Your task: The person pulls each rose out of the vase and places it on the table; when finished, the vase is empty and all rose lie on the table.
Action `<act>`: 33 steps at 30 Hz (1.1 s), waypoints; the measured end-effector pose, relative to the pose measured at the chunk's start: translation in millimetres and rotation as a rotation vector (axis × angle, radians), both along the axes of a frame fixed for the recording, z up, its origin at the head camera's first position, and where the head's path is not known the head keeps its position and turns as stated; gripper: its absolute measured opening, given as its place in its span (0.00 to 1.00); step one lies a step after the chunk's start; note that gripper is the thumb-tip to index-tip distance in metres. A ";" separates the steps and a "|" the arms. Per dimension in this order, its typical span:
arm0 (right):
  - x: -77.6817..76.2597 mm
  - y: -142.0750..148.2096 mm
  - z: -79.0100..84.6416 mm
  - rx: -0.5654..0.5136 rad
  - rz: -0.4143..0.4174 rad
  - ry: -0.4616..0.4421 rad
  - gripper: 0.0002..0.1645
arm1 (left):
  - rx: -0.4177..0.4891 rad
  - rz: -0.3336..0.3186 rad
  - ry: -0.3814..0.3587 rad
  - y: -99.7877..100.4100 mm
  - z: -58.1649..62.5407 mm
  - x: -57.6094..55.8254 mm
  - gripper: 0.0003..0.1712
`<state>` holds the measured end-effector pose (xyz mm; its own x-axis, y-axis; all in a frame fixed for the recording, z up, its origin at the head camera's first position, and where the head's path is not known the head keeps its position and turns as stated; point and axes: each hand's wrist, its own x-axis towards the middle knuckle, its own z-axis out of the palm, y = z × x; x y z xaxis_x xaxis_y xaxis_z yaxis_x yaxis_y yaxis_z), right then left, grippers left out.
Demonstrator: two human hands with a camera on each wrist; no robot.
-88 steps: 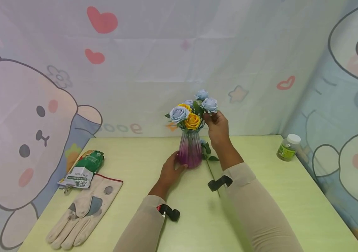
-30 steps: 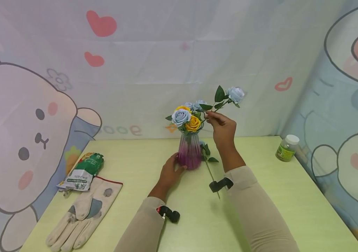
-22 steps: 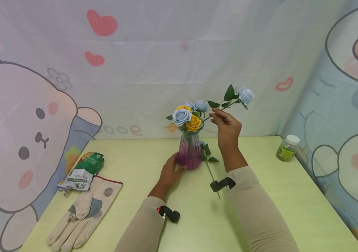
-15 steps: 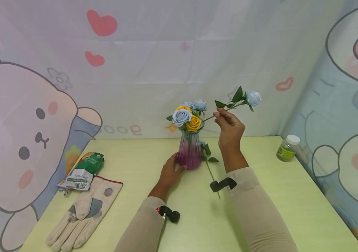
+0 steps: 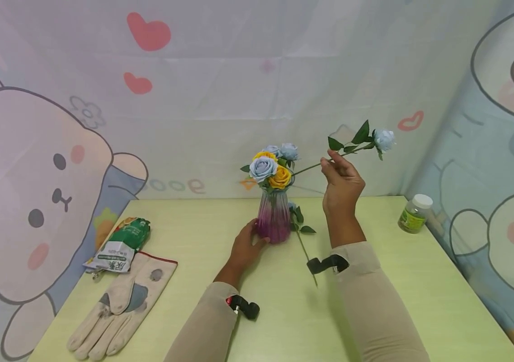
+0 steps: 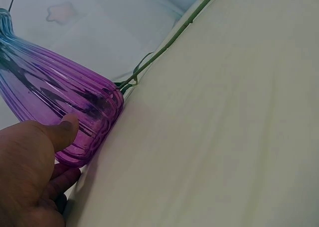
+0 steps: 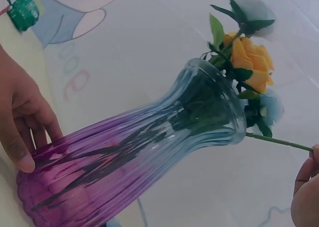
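A ribbed glass vase (image 5: 274,216), clear above and purple below, stands upright on the table with blue and yellow roses (image 5: 280,177) in its mouth. My left hand (image 5: 244,247) holds its base, thumb in front; the left wrist view shows the thumb against the purple glass (image 6: 82,92). My right hand (image 5: 343,188) pinches the stem of a blue rose (image 5: 383,140) between thumb and fingertips. That rose leans far to the right, and its stem (image 7: 279,140) runs back to the vase's rim. The stem's lower end is hidden at the flowers.
Another rose lies on the table behind and right of the vase, its stem (image 5: 303,246) pointing toward me. A white-capped jar (image 5: 412,215) stands at the right edge. A green and white packet (image 5: 123,245) and a work glove (image 5: 125,304) lie left. A printed curtain hangs behind.
My right hand has drawn the blue rose out of the bunch and to the right, tilting it nearly flat. My left hand has stayed on the vase.
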<state>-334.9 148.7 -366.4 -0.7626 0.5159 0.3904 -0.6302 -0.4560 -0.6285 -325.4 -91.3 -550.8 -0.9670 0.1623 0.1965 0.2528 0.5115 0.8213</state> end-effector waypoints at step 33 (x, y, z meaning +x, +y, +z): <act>15.0 88.7 -65.8 -0.196 0.479 -0.394 0.20 | -0.004 0.003 0.015 0.2 2.6 2.0 0.42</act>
